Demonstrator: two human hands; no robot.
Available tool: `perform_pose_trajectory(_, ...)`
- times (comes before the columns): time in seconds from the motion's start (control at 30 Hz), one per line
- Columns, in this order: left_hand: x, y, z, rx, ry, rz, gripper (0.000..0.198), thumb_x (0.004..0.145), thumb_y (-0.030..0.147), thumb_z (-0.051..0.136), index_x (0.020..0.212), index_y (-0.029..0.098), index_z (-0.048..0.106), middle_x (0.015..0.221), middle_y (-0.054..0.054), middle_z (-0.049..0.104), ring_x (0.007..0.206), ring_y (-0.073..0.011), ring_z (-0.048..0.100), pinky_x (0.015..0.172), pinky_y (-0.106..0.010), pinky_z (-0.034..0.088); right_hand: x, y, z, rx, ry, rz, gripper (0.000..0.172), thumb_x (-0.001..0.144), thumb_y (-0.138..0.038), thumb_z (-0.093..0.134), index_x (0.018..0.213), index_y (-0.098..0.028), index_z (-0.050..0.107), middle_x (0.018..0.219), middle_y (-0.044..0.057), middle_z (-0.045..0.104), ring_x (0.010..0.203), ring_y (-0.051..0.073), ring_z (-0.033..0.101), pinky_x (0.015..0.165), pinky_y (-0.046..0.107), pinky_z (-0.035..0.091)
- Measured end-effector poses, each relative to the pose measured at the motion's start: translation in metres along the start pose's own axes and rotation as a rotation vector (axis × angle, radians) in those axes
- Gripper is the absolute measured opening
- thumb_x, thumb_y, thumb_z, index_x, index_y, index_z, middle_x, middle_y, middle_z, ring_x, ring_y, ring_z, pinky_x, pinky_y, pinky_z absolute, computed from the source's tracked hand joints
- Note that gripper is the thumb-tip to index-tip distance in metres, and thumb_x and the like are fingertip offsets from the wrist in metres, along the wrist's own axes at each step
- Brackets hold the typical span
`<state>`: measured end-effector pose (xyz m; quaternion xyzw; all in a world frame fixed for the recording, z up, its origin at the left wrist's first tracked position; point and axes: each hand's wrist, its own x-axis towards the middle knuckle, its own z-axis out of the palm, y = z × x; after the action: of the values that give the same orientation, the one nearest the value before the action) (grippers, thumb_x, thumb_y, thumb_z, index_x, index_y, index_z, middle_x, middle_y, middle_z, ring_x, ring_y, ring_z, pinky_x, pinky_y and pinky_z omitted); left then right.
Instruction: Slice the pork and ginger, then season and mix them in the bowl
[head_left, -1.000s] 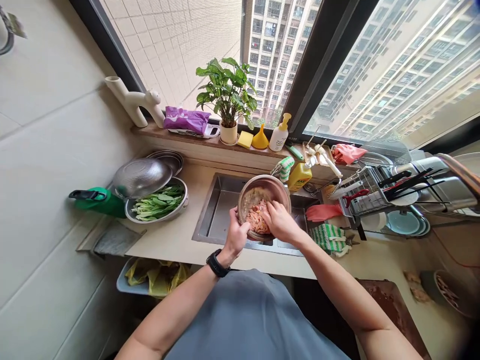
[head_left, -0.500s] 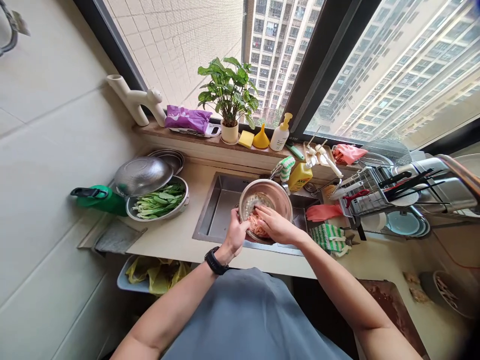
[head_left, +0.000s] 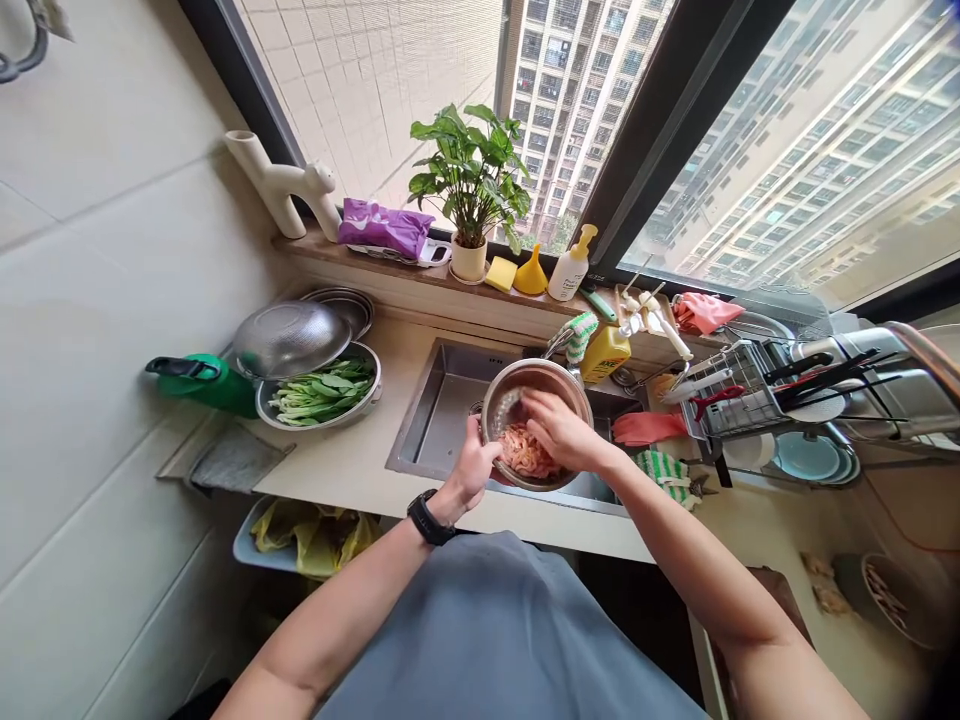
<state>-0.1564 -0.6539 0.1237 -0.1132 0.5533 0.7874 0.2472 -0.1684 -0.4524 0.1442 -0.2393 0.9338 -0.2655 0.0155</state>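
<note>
A round metal bowl [head_left: 564, 378] is over the sink, tilted toward me. Shredded raw meat [head_left: 525, 458] sits in its near part, with some liquid beside it. My left hand [head_left: 472, 470] grips the bowl's left rim, thumb on the inside edge, fingers hidden underneath. Inside the bowl, my right hand [head_left: 562, 432] hovers at the meat's upper edge with its fingers stretched out and slightly bent. The fingertips are a little blurred, and whether they touch the meat I cannot tell.
The sink [head_left: 427, 425] lies beneath the bowl. To its left stands a colander of leafy greens [head_left: 326, 392]. A yellow bottle [head_left: 606, 352], pink gloves [head_left: 646, 427] and a dish rack [head_left: 739, 385] are on the right. A potted plant [head_left: 470, 255] stands on the sill.
My right hand has drawn up off the meat toward the bowl's far side, uncovering more of it. My left hand keeps its hold on the rim. The view has shifted slightly.
</note>
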Motion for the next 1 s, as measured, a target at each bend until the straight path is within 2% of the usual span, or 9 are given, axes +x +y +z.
perform_pose_trajectory(0.07,0.000,0.001,-0.002,0.002,0.002,-0.036,0.048,0.058,0.019,0.055,0.102,0.026,0.037,0.088,0.004,0.055,0.062,-0.0100,0.056,0.050,-0.020,0.048,-0.004,-0.006,-0.001,0.030,-0.131,-0.050,0.042,0.102,-0.034,0.038,0.137,-0.019,0.056,0.139,0.013,0.058,0.131,0.024,0.052,0.113,0.047,0.042)
perform_pose_trajectory(0.23,0.003,0.004,-0.003,0.011,-0.035,-0.052,0.049,0.060,0.020,0.058,0.104,0.025,0.037,0.085,0.004,0.055,0.058,-0.0096,0.055,0.050,-0.023,0.049,-0.006,-0.018,-0.002,-0.007,-0.103,-0.094,0.045,0.102,-0.035,0.041,0.144,-0.023,0.050,0.151,0.011,0.047,0.142,0.026,0.040,0.117,0.052,0.035)
perform_pose_trajectory(0.37,0.004,0.007,-0.003,0.026,-0.096,-0.067,0.049,0.059,0.019,0.058,0.103,0.025,0.038,0.085,0.004,0.057,0.061,-0.0109,0.058,0.052,-0.024,0.052,-0.005,-0.019,-0.001,0.014,-0.281,-0.226,0.043,0.102,-0.034,0.042,0.144,-0.027,0.050,0.151,0.007,0.049,0.142,0.025,0.041,0.117,0.051,0.035)
perform_pose_trajectory(0.47,0.003,0.010,-0.005,0.044,-0.107,-0.082,0.049,0.059,0.020,0.057,0.105,0.025,0.039,0.085,0.003,0.057,0.062,-0.0129,0.059,0.049,-0.024,0.051,-0.007,-0.017,-0.011,-0.002,-0.060,-0.107,0.045,0.102,-0.033,0.041,0.145,-0.023,0.048,0.151,0.011,0.048,0.140,0.025,0.042,0.116,0.050,0.037)
perform_pose_trajectory(0.57,0.002,0.011,-0.007,0.023,-0.072,-0.094,0.050,0.057,0.020,0.056,0.104,0.025,0.038,0.082,0.003,0.056,0.061,-0.0130,0.058,0.047,-0.024,0.050,-0.012,-0.019,-0.027,0.024,0.156,0.009,0.038,0.101,-0.036,0.044,0.133,-0.023,0.058,0.139,0.012,0.057,0.131,0.025,0.051,0.110,0.049,0.043)
perform_pose_trajectory(0.73,0.002,0.009,-0.009,-0.008,-0.017,-0.097,0.050,0.053,0.018,0.056,0.098,0.026,0.035,0.081,0.006,0.054,0.055,-0.0096,0.055,0.047,-0.024,0.051,-0.028,-0.031,-0.044,0.325,-0.001,0.156,0.030,0.099,-0.040,0.047,0.111,-0.022,0.068,0.103,0.007,0.073,0.093,0.019,0.068,0.085,0.034,0.056)
perform_pose_trajectory(0.87,0.004,0.004,-0.008,-0.032,-0.017,-0.081,0.048,0.054,0.019,0.058,0.096,0.026,0.035,0.085,0.005,0.055,0.061,-0.0107,0.058,0.050,-0.024,0.053,-0.034,-0.039,-0.036,0.519,-0.256,0.196,0.031,0.099,-0.034,0.044,0.108,-0.020,0.070,0.101,0.004,0.073,0.091,0.017,0.068,0.083,0.030,0.055)
perform_pose_trajectory(0.93,0.004,0.001,-0.006,-0.021,-0.015,-0.075,0.049,0.055,0.019,0.058,0.097,0.026,0.035,0.086,0.004,0.055,0.064,-0.0116,0.059,0.052,-0.024,0.053,-0.035,-0.039,-0.030,0.505,-0.263,0.202,0.029,0.097,-0.030,0.045,0.109,-0.020,0.070,0.103,0.004,0.073,0.093,0.017,0.067,0.086,0.031,0.054)
perform_pose_trajectory(1.0,0.004,-0.002,-0.005,0.000,-0.013,-0.084,0.050,0.056,0.019,0.058,0.099,0.026,0.035,0.088,0.004,0.056,0.066,-0.0120,0.060,0.053,-0.024,0.054,-0.037,-0.038,-0.026,0.509,-0.188,0.241,0.029,0.096,-0.027,0.045,0.110,-0.019,0.069,0.104,0.004,0.073,0.095,0.017,0.066,0.088,0.032,0.053)
